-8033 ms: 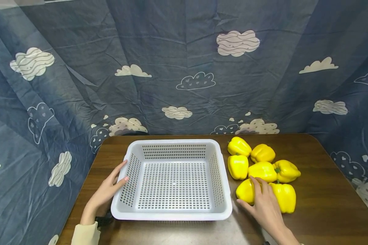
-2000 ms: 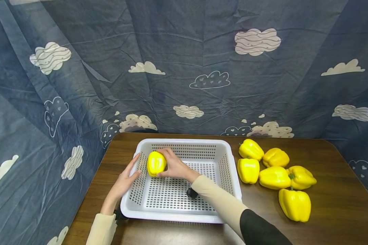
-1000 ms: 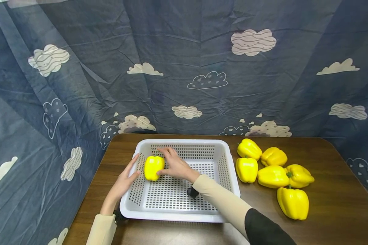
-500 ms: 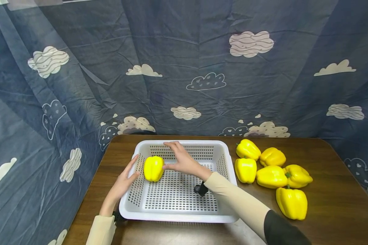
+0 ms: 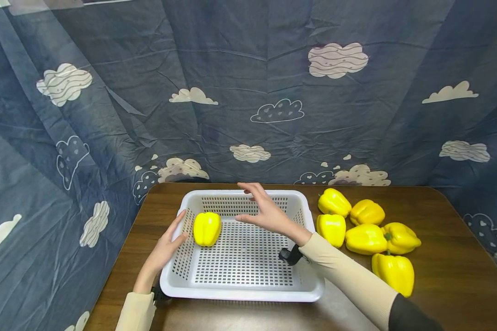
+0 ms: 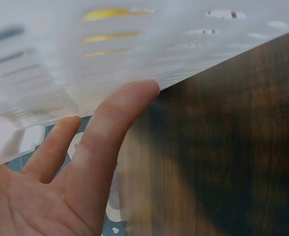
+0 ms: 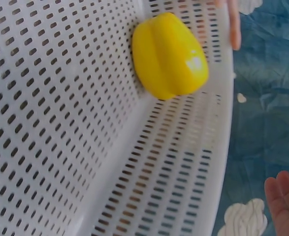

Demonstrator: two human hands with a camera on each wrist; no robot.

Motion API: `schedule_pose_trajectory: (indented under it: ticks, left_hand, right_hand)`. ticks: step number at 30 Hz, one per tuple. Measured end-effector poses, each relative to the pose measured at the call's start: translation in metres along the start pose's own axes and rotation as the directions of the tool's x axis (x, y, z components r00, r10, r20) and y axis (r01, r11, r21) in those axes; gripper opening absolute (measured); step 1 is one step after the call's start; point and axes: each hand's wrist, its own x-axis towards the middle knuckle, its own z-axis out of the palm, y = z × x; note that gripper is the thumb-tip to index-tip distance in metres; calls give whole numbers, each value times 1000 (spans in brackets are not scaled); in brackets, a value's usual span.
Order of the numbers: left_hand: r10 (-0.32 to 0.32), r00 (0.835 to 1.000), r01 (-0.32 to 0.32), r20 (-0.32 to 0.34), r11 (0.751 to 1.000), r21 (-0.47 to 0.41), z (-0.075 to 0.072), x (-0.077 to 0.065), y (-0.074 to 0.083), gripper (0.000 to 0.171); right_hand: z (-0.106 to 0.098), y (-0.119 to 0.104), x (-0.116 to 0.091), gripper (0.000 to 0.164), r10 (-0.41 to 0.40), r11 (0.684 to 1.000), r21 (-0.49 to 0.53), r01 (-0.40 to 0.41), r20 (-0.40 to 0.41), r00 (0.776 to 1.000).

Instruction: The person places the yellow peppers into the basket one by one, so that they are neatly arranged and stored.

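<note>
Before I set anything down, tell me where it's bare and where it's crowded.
Bare: inside the white basket, right of the lone yellow pepper, though the right hand hovers there; also the table between the six other peppers and its right edge. Crowded: just right of the basket, where those peppers bunch, and its left side, where the left hand lies.

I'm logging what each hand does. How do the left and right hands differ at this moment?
The left hand touches the white basket from outside, on its left; the right hand hovers over the basket, apart from it. The left hand has the basket wall between it and the yellow pepper inside; the right hand is to that pepper's right. Neither holds a pepper.
</note>
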Motion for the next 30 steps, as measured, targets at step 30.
schedule_pose_trajectory:
  ticks: [30]
  left_hand:
    - [24, 1000, -24, -17, 1000, 18, 0, 0, -1, 62]
  right_hand:
    - [-62, 8, -52, 74, 46, 995, 90, -32, -156, 987]
